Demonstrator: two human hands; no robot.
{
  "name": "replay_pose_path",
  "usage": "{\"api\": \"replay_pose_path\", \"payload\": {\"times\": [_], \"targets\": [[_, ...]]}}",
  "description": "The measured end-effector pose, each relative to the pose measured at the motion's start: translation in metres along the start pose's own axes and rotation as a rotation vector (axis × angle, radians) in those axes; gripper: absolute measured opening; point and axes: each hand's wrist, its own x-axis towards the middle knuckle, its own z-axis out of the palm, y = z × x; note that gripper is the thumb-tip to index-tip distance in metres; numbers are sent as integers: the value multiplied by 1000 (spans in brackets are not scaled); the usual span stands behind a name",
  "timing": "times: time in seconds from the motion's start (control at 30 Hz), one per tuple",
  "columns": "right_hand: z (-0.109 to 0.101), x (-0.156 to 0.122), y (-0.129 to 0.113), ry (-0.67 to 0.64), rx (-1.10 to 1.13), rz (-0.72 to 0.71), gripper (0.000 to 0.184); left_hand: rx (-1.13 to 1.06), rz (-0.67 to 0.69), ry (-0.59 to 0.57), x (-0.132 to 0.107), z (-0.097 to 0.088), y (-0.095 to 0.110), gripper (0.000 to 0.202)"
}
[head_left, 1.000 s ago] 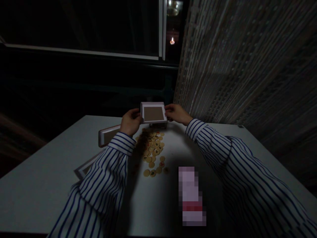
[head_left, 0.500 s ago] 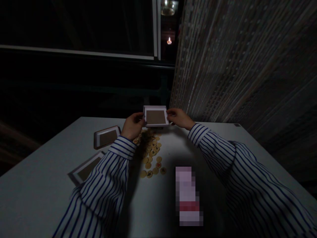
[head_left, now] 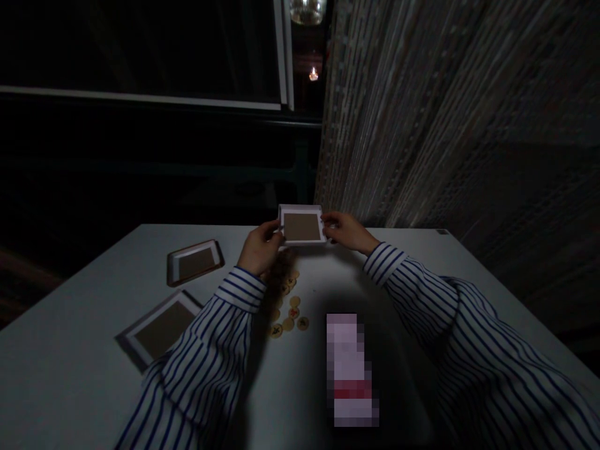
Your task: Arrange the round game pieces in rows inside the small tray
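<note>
White-rimmed brown box (head_left: 302, 226), gripped on each side by my left hand (head_left: 259, 250) and right hand (head_left: 347, 231), both closed on its edges. Tan discs (head_left: 287, 312) lie on the desk (head_left: 84, 375) just nearer me than my left hand. Holding step, I judge; moving it needs a level grip.

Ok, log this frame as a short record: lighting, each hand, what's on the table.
lighting: very dim
left hand: grips left edge of shallow box
right hand: grips its right edge
shallow box: white rim, brown inner face
round game pieces: loose heap on white table, by the left hand
rest: nearer tray and farther tray, both flat at left
</note>
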Motion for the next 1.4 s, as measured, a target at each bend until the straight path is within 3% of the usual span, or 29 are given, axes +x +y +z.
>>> {"api": "replay_pose_path", "payload": {"times": [0.2,0.53,1.0,1.4], "targets": [[-7,-14,10,19,-1,-2,39,-6,-29,-22,-8,12,6,31],[-11,-34,16,48,14,53,38,-60,33,-143,-10,24,-18,38],[-5,-57,37,99,35,63,35,-9,27,-56,-36,38,-17,33],[-4,-78,36,77,47,136,35,-31,-35,-138,-56,48,-22,38]]}}
